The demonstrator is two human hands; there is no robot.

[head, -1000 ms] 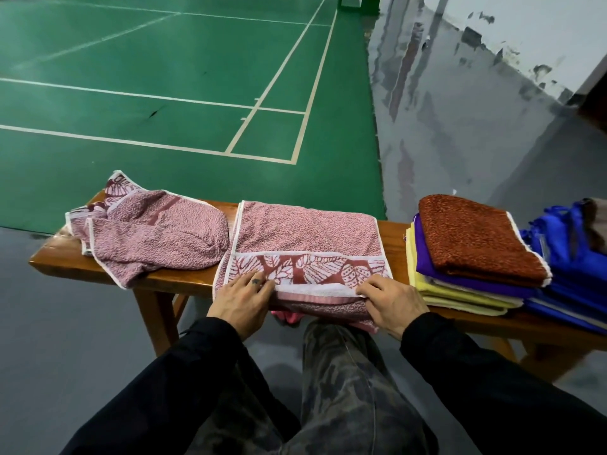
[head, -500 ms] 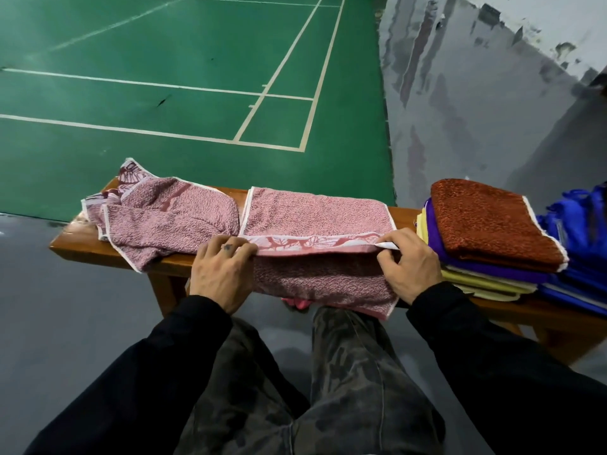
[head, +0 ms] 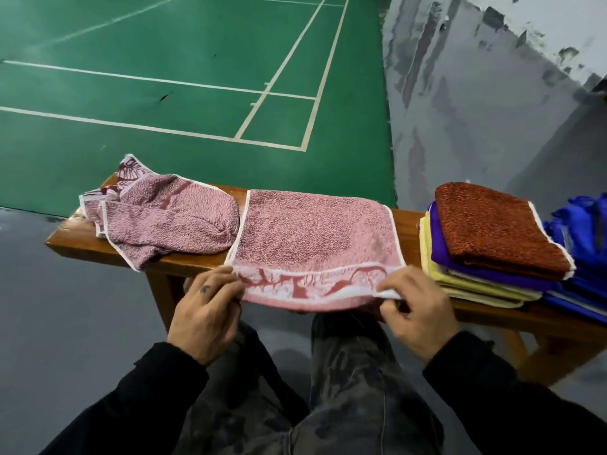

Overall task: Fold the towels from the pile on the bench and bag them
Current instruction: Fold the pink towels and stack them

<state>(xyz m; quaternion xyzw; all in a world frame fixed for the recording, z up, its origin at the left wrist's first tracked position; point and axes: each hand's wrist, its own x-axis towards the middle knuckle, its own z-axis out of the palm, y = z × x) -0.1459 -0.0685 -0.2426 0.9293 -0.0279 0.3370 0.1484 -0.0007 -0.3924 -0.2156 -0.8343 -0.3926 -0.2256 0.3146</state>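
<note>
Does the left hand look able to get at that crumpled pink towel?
Probably yes. The crumpled pink towel lies uncovered on the bench, just beyond the left hand, but that hand is busy pinching the spread towel.

We find the scene evenly and moderately lit, with soft, diffuse light and no single source in view. The grey floor (head: 476, 133) carries pale, streaky reflections, strongest toward the upper right; the green court (head: 164, 37) shows a faint sheen only. Shadows are weak: a soft dark patch lies on the floor beneath the desk (head: 184, 262). We note wide-angle distortion, with the desk edge and the court lines bowing toward the frame borders. Sharpness is fair at centre; towel texture reads clearly. The patterned border of the pink towel (head: 315, 244) is smeared by motion blur. The dark sleeves (head: 525, 405) lose detail.
</note>
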